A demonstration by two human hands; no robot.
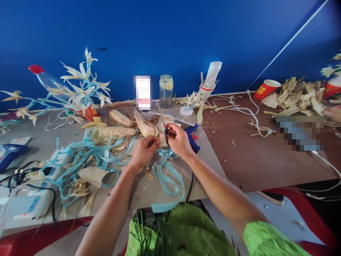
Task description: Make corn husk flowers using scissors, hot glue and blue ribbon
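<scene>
My right hand (179, 140) is closed round the handles of a pair of scissors (162, 122), whose blades point up and away. My left hand (145, 148) pinches a small piece of dry corn husk (159, 132) right beside the scissors. Both hands meet over a grey board (149, 188) strewn with light-blue ribbon (169, 177) and husk scraps. A blue glue gun (192, 137) lies just right of my right hand. Two dried corn cobs (114, 132) lie behind my left hand.
A husk-flower branch (80, 85) with blue stems stands at back left beside a red-capped bottle (44, 78). A glass jar (166, 90), paper cup (206, 90), red cups (266, 89) and husk pile (295, 96) sit behind. White cables (250, 113) cross the brown table.
</scene>
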